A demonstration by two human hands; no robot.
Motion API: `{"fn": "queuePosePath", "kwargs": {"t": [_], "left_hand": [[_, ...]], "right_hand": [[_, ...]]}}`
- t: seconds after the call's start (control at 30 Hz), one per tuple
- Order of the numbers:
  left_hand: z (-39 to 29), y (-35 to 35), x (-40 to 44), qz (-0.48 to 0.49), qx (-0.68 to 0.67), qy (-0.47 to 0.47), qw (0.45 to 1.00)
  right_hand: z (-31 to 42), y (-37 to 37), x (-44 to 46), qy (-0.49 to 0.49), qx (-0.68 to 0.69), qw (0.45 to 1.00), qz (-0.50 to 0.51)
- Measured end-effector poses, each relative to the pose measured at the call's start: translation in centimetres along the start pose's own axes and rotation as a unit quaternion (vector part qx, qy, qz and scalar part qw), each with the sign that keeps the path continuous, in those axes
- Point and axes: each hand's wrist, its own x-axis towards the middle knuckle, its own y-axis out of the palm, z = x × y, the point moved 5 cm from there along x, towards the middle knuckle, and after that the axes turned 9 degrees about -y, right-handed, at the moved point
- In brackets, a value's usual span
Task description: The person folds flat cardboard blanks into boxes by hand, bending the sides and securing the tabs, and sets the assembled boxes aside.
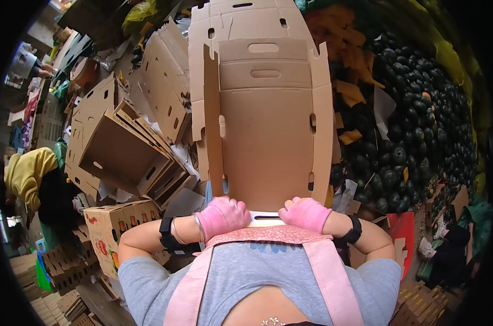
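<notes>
A large brown cardboard sheet (268, 130) lies in front of me, its long side flaps folded up. At its near end is a white-faced panel (265, 215) with a slot. My left hand (223, 217), in a pink glove, is closed on the left near corner of the cardboard. The right near corner is gripped by my right hand (305, 217), also pink-gloved with fingers curled. Both hands are close to my apron, and parts of the fingertips are hidden.
Stacked cardboard trays (143, 146) stand left, with a printed box (119, 220) nearer me. Many dark green squashes (415, 119) are heaped right, beside torn paper. A person in a yellow top (32, 174) bends at far left; another person's dark-clothed legs (450, 252) show right.
</notes>
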Motion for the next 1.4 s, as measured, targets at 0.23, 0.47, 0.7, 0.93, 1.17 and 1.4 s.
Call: {"fn": "queuePosePath", "kwargs": {"t": [0.23, 0.47, 0.7, 0.93, 1.17, 1.4], "left_hand": [[3.6, -6.2, -2.3, -0.09, -0.305, 0.288, 0.903], [26.0, -6.0, 4.9, -0.451, -0.373, -0.231, 0.777], [22.8, -6.7, 6.8, -0.363, -0.609, -0.036, 0.704], [20.0, -8.4, 5.2, -0.577, -0.621, 0.039, 0.528], [20.4, -8.9, 4.7, -0.376, -0.567, -0.097, 0.727], [22.2, -10.3, 7.0, -0.21, -0.762, -0.046, 0.611]], "right_hand": [[-4.4, -12.3, -5.4, -0.14, 0.123, 0.918, -0.35], [-22.2, -13.8, -0.9, -0.037, 0.395, 0.702, -0.591], [-17.5, -14.3, -0.7, -0.162, 0.474, 0.696, -0.516], [-17.9, -13.5, -1.9, 0.014, 0.176, 0.686, -0.706], [-19.5, -13.0, -4.5, -0.187, 0.448, 0.753, -0.445], [-20.0, -11.1, -2.8, -0.22, 0.651, 0.564, -0.457]]}}
